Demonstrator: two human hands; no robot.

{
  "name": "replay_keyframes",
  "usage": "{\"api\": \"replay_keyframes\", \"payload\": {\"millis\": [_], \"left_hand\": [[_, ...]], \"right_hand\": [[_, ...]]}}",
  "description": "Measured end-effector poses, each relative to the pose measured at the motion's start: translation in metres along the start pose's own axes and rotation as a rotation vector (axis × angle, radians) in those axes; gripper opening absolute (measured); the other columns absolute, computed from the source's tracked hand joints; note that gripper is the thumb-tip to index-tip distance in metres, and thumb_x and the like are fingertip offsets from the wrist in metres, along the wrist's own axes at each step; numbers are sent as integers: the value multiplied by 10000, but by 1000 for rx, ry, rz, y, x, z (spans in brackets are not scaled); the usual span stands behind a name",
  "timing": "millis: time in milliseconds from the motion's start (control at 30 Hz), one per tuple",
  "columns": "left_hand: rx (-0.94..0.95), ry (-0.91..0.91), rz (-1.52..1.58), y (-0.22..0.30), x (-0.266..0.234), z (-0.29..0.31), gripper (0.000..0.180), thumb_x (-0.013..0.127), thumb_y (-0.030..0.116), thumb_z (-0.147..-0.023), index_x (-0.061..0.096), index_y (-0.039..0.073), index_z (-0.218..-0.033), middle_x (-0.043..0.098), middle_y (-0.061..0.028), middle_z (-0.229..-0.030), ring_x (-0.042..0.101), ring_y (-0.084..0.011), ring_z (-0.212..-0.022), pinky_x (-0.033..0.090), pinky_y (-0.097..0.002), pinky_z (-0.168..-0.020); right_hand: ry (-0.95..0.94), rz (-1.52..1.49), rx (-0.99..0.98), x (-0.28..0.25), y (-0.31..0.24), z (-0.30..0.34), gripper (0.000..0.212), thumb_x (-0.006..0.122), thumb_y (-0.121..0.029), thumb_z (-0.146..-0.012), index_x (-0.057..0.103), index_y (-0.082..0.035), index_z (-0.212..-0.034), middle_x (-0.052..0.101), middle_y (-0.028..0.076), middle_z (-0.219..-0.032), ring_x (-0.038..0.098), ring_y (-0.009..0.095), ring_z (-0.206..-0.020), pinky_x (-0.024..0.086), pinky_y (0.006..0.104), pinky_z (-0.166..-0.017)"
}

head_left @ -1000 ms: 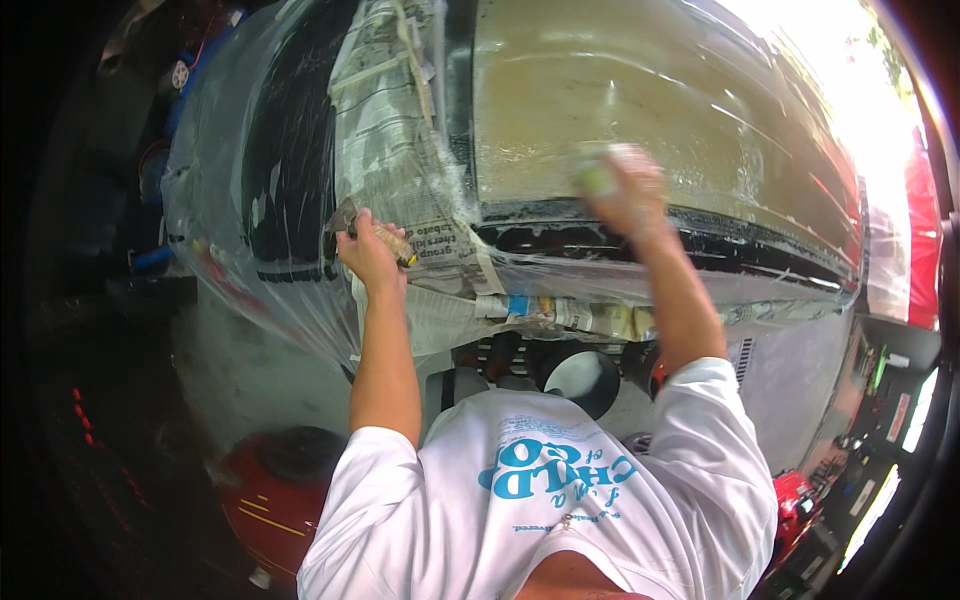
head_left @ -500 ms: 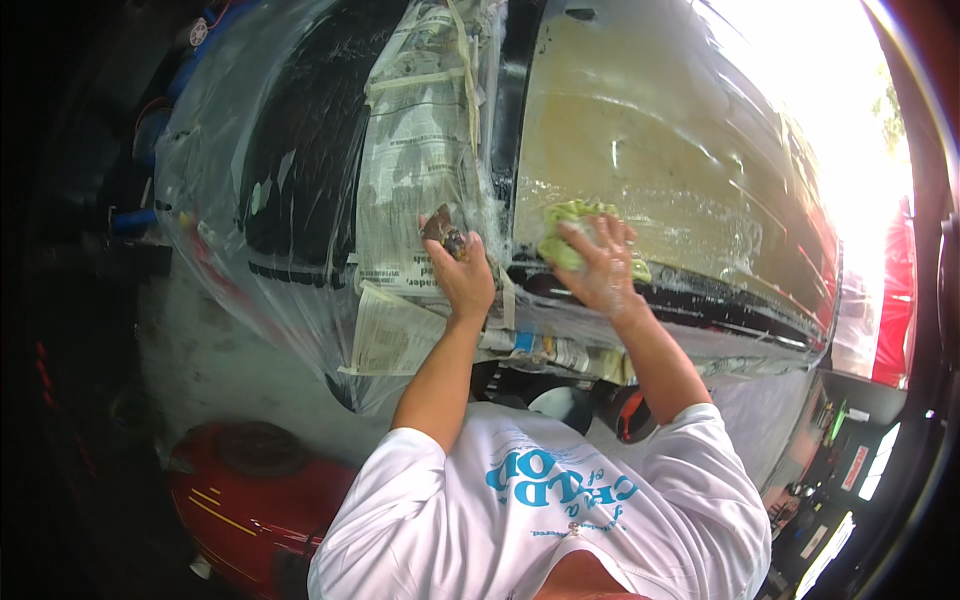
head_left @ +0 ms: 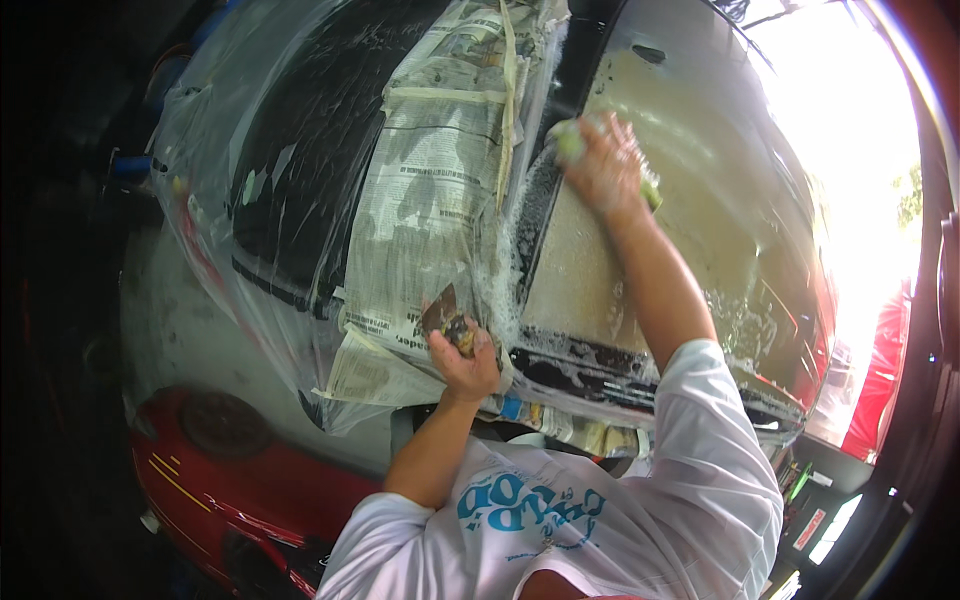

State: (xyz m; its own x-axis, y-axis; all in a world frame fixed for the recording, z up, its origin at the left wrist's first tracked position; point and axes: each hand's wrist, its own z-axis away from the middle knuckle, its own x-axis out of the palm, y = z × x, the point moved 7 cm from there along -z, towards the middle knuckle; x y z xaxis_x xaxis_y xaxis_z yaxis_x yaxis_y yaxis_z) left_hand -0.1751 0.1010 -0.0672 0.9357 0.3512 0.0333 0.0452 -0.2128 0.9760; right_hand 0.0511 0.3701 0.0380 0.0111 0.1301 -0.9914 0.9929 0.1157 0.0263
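Note:
My right hand (head_left: 606,172) presses a wet, light green cloth (head_left: 568,144) onto a car's dull tan body panel (head_left: 690,240), near its left edge. Most of the cloth is hidden under the palm, and suds coat the fingers. Closer to me, my left hand (head_left: 468,366) grips a brown piece of sandpaper (head_left: 440,309) wrapped around a dark, mottled block or pad, its kind unclear. That hand hovers over or rests on newspaper masking (head_left: 420,200); contact cannot be made out. White foam (head_left: 537,215) runs along the black strip between newspaper and panel.
Clear plastic sheeting (head_left: 215,170) covers the car's left part and its dark window. A red car (head_left: 290,465) stands at lower left. Tools (head_left: 797,482) sit on a bench at lower right. Bright daylight enters at the right, beside a red and white sheet (head_left: 880,370).
My right hand has moved the cloth up and away from me across the panel. My left hand, still gripping the sandpaper, is lower in the picture. The whole view has shifted.

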Motion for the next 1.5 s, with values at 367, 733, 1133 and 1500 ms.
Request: {"api": "replay_keyframes", "payload": {"millis": [367, 733, 1133, 1500], "left_hand": [[117, -74, -58, 0, -9, 20, 1038, 600, 30, -891, -42, 90, -1704, 572, -133, -1215, 601, -205, -999, 409, -465, -1173], [229, -25, -166, 2, -1, 9, 985, 573, -3, -900, 33, 83, -1720, 577, -215, -1292, 627, -315, -973, 432, -550, -1139], [-28, 15, -169, -41, -11, 59, 993, 608, 54, -921, 8, 39, -1712, 519, -315, -1413, 655, -345, -988, 458, -578, -1092], [-54, 77, -54, 3, 2, -1, 376, 727, 121, -861, 569, -41, -1162, 670, -216, -1013, 676, -405, -871, 555, -513, -954]], "right_hand": [[214, 11, 236, 11, 124, -187, 566, 738, -510, -916, 666, -143, -1341, 640, 208, -1351, 589, 418, -1283, 496, 510, -1082], [-219, -174, -255, -19, -21, 21, 314, 701, -297, -895, 730, -177, -1184, 681, 151, -1322, 610, 348, -1302, 513, 538, -1095], [92, 182, 206, 6, 118, -182, 514, 662, -448, -947, 652, -182, -1387, 614, 148, -1437, 570, 406, -1344, 415, 534, -1161], [-21, -61, -71, -8, 25, -63, 415, 702, -297, -884, 710, -93, -1246, 661, 184, -1287, 598, 413, -1289, 415, 590, -1149]]}}
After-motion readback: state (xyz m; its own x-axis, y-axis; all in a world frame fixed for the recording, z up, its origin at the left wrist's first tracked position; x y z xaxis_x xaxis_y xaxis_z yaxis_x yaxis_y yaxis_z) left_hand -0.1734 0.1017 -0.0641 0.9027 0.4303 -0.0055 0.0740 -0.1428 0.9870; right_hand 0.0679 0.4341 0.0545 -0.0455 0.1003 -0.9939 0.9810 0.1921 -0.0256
